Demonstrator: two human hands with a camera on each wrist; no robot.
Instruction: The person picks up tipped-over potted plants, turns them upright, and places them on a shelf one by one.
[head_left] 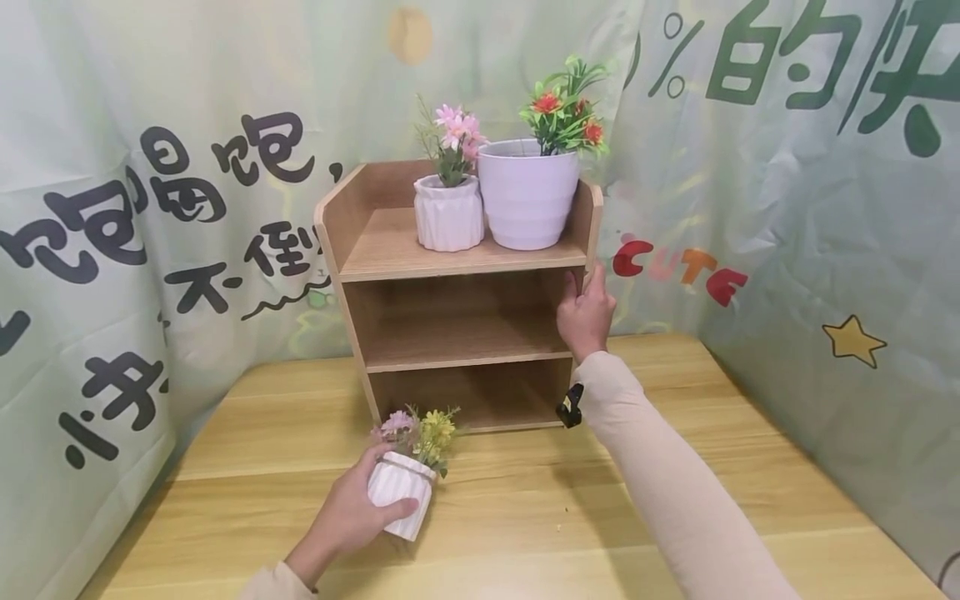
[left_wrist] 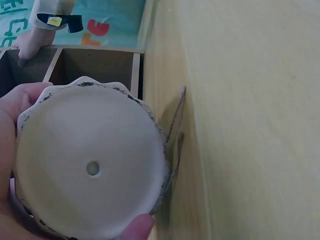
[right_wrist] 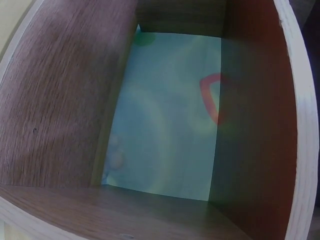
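My left hand (head_left: 348, 508) grips a small white fluted flowerpot (head_left: 401, 492) with purple and yellow artificial flowers (head_left: 420, 435), tilted in front of the shelf's lower left. In the left wrist view, the pot's round underside (left_wrist: 92, 130) with a small central hole faces the camera, and the thumb lies at its edge. At the wooden shelf (head_left: 461, 367), my right hand (head_left: 587, 317) holds the right side panel beside the middle compartment. The right wrist view looks into a shelf compartment (right_wrist: 55, 100), and the right hand is outside that view.
On the shelf's top board stand a small white pot (head_left: 450, 215) with pink flowers and a larger white pot (head_left: 528, 200) with red flowers. The shelf stands on a wood-grain table (head_left: 510, 517). Printed curtains (head_left: 810, 250) hang behind and at the sides.
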